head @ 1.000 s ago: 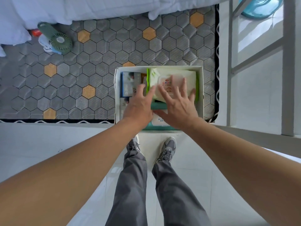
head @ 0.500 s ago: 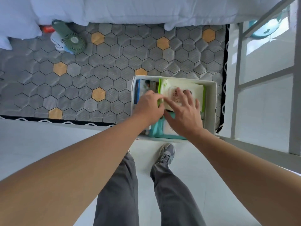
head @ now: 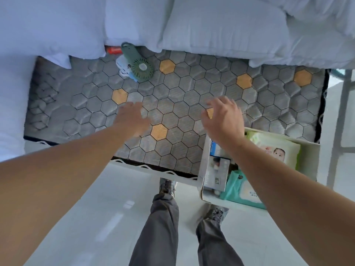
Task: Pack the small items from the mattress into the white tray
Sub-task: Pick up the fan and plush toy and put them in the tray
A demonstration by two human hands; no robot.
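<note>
The white tray (head: pixel 204 152) sits at the mattress's near right corner and holds a green-edged wipes pack (head: pixel 274 148), a teal wipes pack (head: pixel 242 191) and small boxes (head: pixel 217 169). A green hand-held fan (head: pixel 139 64) lies far back on the grey hexagon-patterned mattress (head: pixel 182 96), on top of a small white-and-blue packet (head: pixel 123 66). A red item (head: pixel 113 49) peeks out from under the pillows. My left hand (head: pixel 130 118) hovers blurred over the mattress with fingers spread, holding nothing. My right hand (head: pixel 222 116) hovers just beyond the tray, fingers loosely spread and empty.
White pillows and a duvet (head: pixel 211 25) line the far side of the mattress. A white metal frame (head: pixel 338 116) stands to the right. My legs and shoes (head: pixel 167 187) are on the white floor below the mattress edge.
Both hands have left the tray and moved out over the mattress toward the far left. The view has swung left, so the tray now lies at the lower right.
</note>
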